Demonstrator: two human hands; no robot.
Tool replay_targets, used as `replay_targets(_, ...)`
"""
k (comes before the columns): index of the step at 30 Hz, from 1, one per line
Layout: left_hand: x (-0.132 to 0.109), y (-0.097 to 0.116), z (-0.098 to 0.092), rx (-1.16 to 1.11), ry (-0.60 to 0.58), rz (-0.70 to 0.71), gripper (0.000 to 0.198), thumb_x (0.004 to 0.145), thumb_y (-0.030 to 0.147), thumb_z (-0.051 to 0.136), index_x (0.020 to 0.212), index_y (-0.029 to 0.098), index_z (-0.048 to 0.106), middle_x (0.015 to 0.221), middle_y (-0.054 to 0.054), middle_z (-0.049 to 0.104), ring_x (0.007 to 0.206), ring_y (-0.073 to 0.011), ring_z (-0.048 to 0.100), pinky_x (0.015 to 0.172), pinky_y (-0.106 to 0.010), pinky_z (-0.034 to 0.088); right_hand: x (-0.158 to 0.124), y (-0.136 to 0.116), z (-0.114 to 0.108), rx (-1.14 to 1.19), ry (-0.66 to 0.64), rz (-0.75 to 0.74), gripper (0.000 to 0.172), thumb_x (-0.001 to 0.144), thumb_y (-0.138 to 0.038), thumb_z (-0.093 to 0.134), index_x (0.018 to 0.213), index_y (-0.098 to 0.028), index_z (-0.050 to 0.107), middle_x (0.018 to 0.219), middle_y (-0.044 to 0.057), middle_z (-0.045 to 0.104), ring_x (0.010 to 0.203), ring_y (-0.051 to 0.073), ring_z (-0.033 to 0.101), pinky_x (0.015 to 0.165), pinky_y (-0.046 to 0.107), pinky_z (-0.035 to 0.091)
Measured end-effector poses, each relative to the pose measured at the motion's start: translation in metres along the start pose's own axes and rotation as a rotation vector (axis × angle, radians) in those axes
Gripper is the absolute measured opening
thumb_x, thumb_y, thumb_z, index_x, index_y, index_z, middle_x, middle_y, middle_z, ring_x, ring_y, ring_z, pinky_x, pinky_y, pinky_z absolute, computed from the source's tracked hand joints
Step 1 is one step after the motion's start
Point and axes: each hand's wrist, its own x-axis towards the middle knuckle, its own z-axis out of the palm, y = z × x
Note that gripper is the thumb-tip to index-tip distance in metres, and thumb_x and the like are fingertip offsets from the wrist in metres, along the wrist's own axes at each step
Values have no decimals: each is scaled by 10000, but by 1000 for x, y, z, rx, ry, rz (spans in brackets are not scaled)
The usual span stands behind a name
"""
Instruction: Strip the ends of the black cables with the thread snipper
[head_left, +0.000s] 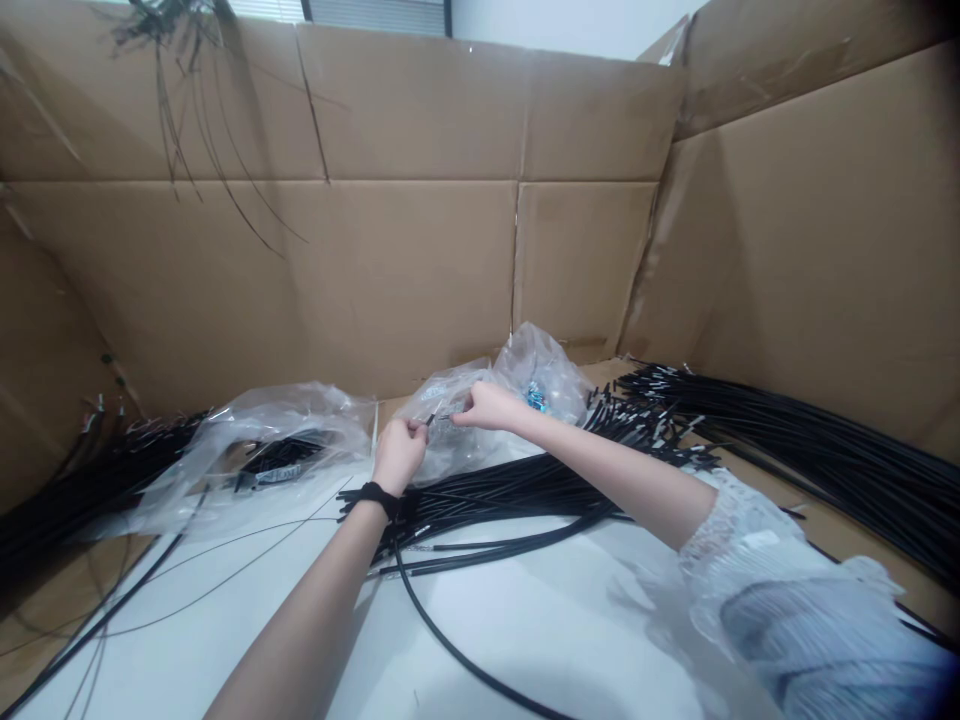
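Note:
My left hand (400, 455), with a black band at the wrist, is closed in a pinch on a black cable (442, 633). The cable curves down from under that hand toward the bottom edge, and its short end shows at the fingertips. Just to the right, my right hand (489, 408) pinches something small and thin near the cable end; its kind is too small to tell. Beneath both forearms lies a bundle of black cables (487, 487) on the white surface (480, 610). Clear plastic bags (442, 385) sit right behind my hands.
Another clear bag (322, 405) with black pieces lies at the left. A bag with blue pieces (536, 397) stands behind my right hand. More cable bundles lie at the far left (90, 470) and right (810, 440). Cardboard walls (405, 260) surround the surface; thin dark wires (225, 180) hang upper left.

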Motion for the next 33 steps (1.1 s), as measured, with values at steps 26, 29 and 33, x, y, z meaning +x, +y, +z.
replay_targets(26,-2,5,2,-91,35,7,216,772,233,432,653,132,582,624,-55,643,567,-152,581,577,-248,407,-3,19,5,208,123,-9,373,622,-486,628,582,-125,542,520,-16,452,512,84,388,485,213,236)
replay_targets(29,-9,11,1,-20,126,25,179,788,221,435,729,129,577,704,-80,645,675,-186,600,644,-276,413,-2,18,9,477,202,54,425,620,-530,629,651,-113,558,555,-23,464,509,70,369,490,206,257)
replay_targets(33,-23,22,1,75,202,114,166,824,185,400,851,131,555,811,-103,629,798,-227,588,727,-314,398,5,0,29,706,259,90,383,660,-484,610,688,-102,591,607,-5,522,553,76,426,535,201,315)
